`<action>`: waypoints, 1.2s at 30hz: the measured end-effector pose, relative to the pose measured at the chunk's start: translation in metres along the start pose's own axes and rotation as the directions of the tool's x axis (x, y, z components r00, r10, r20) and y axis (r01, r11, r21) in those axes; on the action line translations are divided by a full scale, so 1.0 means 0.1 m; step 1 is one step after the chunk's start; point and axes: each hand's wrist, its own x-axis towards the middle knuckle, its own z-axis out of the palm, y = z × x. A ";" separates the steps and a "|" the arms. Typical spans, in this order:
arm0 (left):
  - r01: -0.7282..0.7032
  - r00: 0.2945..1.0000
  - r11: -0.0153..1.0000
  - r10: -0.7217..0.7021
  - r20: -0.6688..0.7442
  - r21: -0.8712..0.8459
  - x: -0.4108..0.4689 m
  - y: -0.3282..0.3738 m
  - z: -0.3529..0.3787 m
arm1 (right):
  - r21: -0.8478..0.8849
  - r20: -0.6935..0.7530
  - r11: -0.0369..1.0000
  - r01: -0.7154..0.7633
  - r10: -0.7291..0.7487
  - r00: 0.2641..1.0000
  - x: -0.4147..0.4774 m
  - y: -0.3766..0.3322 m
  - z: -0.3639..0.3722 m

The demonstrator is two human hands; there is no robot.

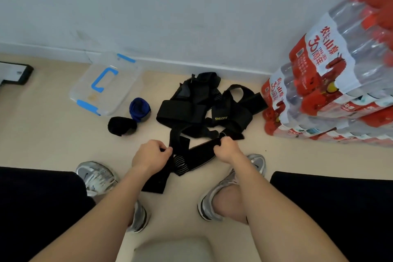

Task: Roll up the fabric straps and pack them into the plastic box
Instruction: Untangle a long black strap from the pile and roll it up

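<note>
Floor inventory, back to front.
- Rear L: plastic box, against wall.
- Just R of box's near corner: rolled strap. Second roll in front of it, slightly L.
- Centre: strap pile, R of both rolls.
- Rear R: bottle packs, stacked, near pile's R edge.
- Front of pile: held strap, left hand gripping L end, right hand R end, btwn shoes.
</note>
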 end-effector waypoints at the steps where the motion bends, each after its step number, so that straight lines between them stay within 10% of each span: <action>1: 0.010 1.000 1.000 -0.010 0.014 0.005 0.04 0.00 0.02 | 0.080 -0.025 0.997 0.013 -0.011 1.000 0.03 0.01 0.00; 8: 0.096 0.992 0.995 -0.093 -0.088 0.036 0.41 0.08 0.06 | 0.364 -0.626 0.912 0.190 0.089 0.775 0.23 -0.12 -0.26; 12: 0.071 0.982 0.998 -0.070 -0.174 0.000 0.62 0.22 0.00 | 0.121 -0.774 0.982 0.145 0.001 0.633 0.38 -0.21 -0.57; 17: -0.114 0.977 0.982 0.139 -0.165 0.150 0.93 0.33 -0.04 | -0.536 -0.489 0.809 0.243 -0.531 0.692 0.45 -0.11 -0.45; 24: -0.196 0.978 0.943 0.207 -0.013 0.268 1.29 0.29 0.04 | -0.596 0.120 0.688 0.414 -0.433 0.894 0.45 -0.16 0.21; 31: -0.164 0.985 0.956 0.174 -0.018 0.245 1.48 0.19 0.14 | -0.308 -0.623 0.925 0.221 -0.372 0.688 0.71 -0.07 -0.32; 36: -0.154 0.984 0.976 0.166 -0.070 0.151 1.47 0.15 0.16 | -0.054 -0.356 0.998 -0.045 0.023 0.934 0.96 0.19 -0.68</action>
